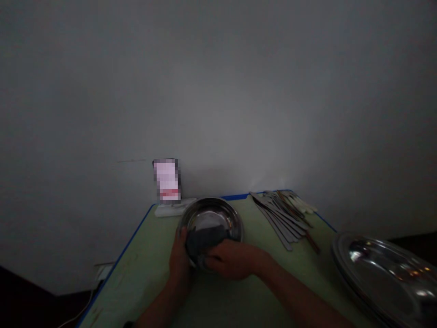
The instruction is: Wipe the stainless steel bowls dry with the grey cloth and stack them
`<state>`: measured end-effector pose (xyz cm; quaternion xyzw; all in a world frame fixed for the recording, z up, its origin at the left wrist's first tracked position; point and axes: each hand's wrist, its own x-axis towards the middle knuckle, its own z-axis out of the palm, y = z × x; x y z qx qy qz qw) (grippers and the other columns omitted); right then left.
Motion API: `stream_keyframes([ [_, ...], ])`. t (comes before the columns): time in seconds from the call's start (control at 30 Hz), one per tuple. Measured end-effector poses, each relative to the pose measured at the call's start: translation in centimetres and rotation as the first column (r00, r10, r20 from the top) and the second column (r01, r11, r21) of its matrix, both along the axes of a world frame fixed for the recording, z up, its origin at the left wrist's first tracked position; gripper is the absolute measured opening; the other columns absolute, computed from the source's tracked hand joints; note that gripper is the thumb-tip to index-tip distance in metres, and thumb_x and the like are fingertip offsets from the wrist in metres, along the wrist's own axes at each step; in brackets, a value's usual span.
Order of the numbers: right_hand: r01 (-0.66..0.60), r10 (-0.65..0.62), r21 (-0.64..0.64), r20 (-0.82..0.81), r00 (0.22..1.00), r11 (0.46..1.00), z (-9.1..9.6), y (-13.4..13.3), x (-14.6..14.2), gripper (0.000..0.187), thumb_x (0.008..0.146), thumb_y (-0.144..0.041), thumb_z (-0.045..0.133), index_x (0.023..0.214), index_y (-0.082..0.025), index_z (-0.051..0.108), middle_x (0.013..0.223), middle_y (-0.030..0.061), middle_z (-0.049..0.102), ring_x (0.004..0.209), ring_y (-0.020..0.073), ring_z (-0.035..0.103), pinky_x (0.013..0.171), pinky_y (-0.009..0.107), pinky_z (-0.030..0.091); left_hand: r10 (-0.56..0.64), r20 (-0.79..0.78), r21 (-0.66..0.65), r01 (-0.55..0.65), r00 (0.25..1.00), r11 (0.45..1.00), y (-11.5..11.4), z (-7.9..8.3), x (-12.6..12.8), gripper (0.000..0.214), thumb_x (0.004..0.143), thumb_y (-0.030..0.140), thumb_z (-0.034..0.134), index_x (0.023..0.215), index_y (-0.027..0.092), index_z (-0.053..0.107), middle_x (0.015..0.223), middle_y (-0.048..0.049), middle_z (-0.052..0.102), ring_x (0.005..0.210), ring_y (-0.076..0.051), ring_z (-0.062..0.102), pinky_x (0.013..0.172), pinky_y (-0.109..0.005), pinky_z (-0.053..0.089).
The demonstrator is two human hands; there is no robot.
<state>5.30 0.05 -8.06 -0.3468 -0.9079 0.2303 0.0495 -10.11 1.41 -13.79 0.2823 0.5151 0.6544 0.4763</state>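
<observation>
A round steel plate point(218, 214) is tilted up from the green table point(153, 273), its hollow side facing me. My left hand point(179, 259) grips the plate's near left rim, thumb over the edge. My right hand point(232, 259) is closed on a dark grey cloth point(206, 239) and presses it against the inside of the plate. Both forearms reach in from the bottom of the view.
A row of flat metal utensils point(283, 214) lies fanned out at the far right of the table. A stack of large steel plates point(385, 273) sits at the right edge. A blurred pink card point(166, 180) stands against the wall, above a white tray point(170, 208).
</observation>
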Motion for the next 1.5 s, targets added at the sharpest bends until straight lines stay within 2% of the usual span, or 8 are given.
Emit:
stream_keyframes([
  [0.33, 0.53, -0.47, 0.296, -0.252, 0.846, 0.794, -5.0, 2.3, 1.4, 0.052, 0.088, -0.005, 0.035, 0.138, -0.001, 0.047, 0.154, 0.0192, 0.035, 0.144, 0.0263, 0.031, 0.119, 0.045, 0.024, -0.055, -0.292, 0.221, 0.123, 0.955, 0.968, -0.4, 1.0, 1.6, 0.054, 0.086, 0.051, 0.056, 0.134, 0.027, 0.052, 0.144, -0.0024, 0.053, 0.139, -0.026, 0.039, 0.117, -0.037, 0.029],
  [0.47, 0.456, -0.361, 0.2, -0.38, 0.852, 0.867, -5.0, 4.3, -1.8, 0.069, 0.084, -0.006, 0.039, 0.151, -0.002, 0.021, 0.158, 0.0206, 0.023, 0.148, 0.0259, 0.021, 0.118, 0.046, 0.028, -0.139, -0.191, 0.157, 0.17, 0.972, 0.973, 0.8, 0.1, 1.2, 0.056, 0.086, 0.056, 0.051, 0.134, 0.027, 0.053, 0.138, -0.0038, 0.059, 0.135, -0.027, 0.045, 0.114, -0.042, 0.035],
  [0.7, 0.002, 0.033, 0.113, -0.3, 0.953, 0.994, -2.5, 2.8, -3.5, 0.066, 0.081, -0.006, 0.04, 0.146, -0.001, 0.033, 0.155, 0.0175, 0.033, 0.145, 0.0202, 0.029, 0.119, 0.036, 0.028, -0.077, -0.1, 0.078, 0.085, 0.992, 0.993, 1.6, -0.1, -0.1, 0.053, 0.088, 0.055, 0.043, 0.124, 0.02, 0.059, 0.136, -0.0087, 0.06, 0.13, -0.03, 0.051, 0.109, -0.045, 0.04],
  [0.83, 0.093, -0.067, 0.161, -0.161, 0.985, 0.983, -2.4, 0.4, -1.5, 0.058, 0.084, -0.008, 0.04, 0.142, -0.007, 0.044, 0.151, 0.0155, 0.041, 0.143, 0.0272, 0.034, 0.116, 0.046, 0.031, -0.041, -0.153, 0.105, 0.058, 0.987, 0.993, 1.1, 0.5, 0.4, 0.051, 0.087, 0.053, 0.048, 0.127, 0.023, 0.057, 0.136, -0.0054, 0.06, 0.133, -0.028, 0.048, 0.113, -0.04, 0.035],
  [1.0, 0.561, -0.548, 0.231, -0.124, 0.827, 0.795, -3.7, -1.4, -0.2, 0.064, 0.091, -0.029, 0.043, 0.146, 0.003, 0.035, 0.156, 0.0243, 0.024, 0.146, 0.0359, 0.02, 0.119, 0.051, 0.02, -0.062, -0.28, 0.208, 0.123, 0.958, 0.97, 0.2, 1.2, 1.3, 0.051, 0.09, 0.051, 0.047, 0.134, 0.026, 0.052, 0.141, -0.0028, 0.056, 0.137, -0.025, 0.043, 0.115, -0.037, 0.03],
  [1.23, 0.711, -0.645, 0.42, -0.313, 0.697, 0.564, -4.8, 2.4, 1.1, 0.071, 0.093, -0.034, 0.046, 0.151, -0.002, 0.022, 0.16, 0.0182, 0.012, 0.149, 0.0322, 0.012, 0.119, 0.051, 0.017, -0.109, -0.282, 0.169, 0.161, 0.953, 0.972, -0.2, 1.5, 1.4, 0.051, 0.088, 0.051, 0.05, 0.132, 0.025, 0.053, 0.139, -0.0053, 0.057, 0.136, -0.027, 0.044, 0.115, -0.039, 0.03],
  [1.4, 0.691, -0.583, 0.501, -0.384, 0.717, 0.521, -3.7, 5.6, 1.4, 0.069, 0.093, -0.033, 0.05, 0.152, -0.008, 0.024, 0.162, 0.0155, 0.015, 0.149, 0.0322, 0.014, 0.118, 0.05, 0.019, -0.177, -0.27, 0.16, 0.225, 0.947, 0.961, 0.4, 1.2, 1.3, 0.052, 0.086, 0.053, 0.053, 0.129, 0.024, 0.055, 0.141, -0.0066, 0.055, 0.136, -0.027, 0.044, 0.117, -0.041, 0.027],
  [1.5, 0.675, -0.561, 0.456, -0.377, 0.737, 0.58, -2.4, 7.1, 1.6, 0.062, 0.095, -0.032, 0.047, 0.15, -0.011, 0.03, 0.158, 0.0161, 0.028, 0.143, 0.0302, 0.031, 0.115, 0.046, 0.028, -0.195, -0.248, 0.152, 0.237, 0.949, 0.959, 0.6, 0.9, 1.3, 0.049, 0.086, 0.051, 0.052, 0.126, 0.024, 0.058, 0.139, -0.0066, 0.058, 0.136, -0.027, 0.044, 0.117, -0.042, 0.027],
])
